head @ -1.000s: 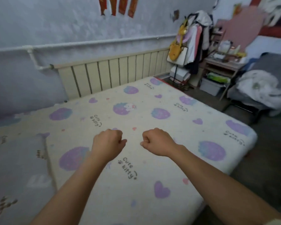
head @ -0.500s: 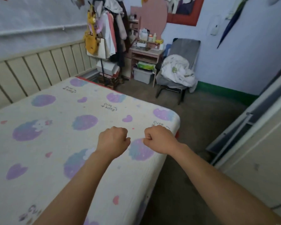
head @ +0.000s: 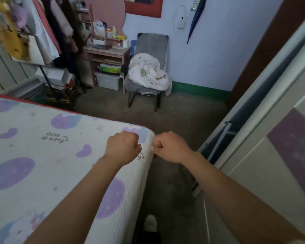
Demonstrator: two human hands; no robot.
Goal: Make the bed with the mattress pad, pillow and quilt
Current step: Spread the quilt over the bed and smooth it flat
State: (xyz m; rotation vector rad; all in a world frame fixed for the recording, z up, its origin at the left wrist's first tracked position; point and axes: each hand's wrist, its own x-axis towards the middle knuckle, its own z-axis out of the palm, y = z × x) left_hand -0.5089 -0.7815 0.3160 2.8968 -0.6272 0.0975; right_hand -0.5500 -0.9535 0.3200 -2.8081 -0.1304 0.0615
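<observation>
Swung rightward since the earlier frames: the view has left the radiator wall, and the bed corner now lies under the hands, which have kept the same pose.

- Left hand: centre of frame, fingers curled into a fist, holding nothing visible; held over the near corner of the mattress pad.
- Right hand: just right of the left, apart from it by a narrow gap; also a fist with nothing seen in it, held past the bed's edge over the floor.
- Mattress pad: white, purple hearts and blobs, "Cute kitty" print; spread flat over the bed, filling the lower left, its edge draped down the side.
- Quilt: white, small prints, bundled in a heap on the seat of a grey chair, upper centre, well apart from the bed.
- Desk: pink, left of the chair, bottles on top, a box beneath.
- Clothes rack: upper left, hung with garments.
- Umbrella: dark, hanging on the wall, upper right.
- Wardrobe: pale panels, right edge.
- Shoe: white toe, bottom centre, beside the bed.
</observation>
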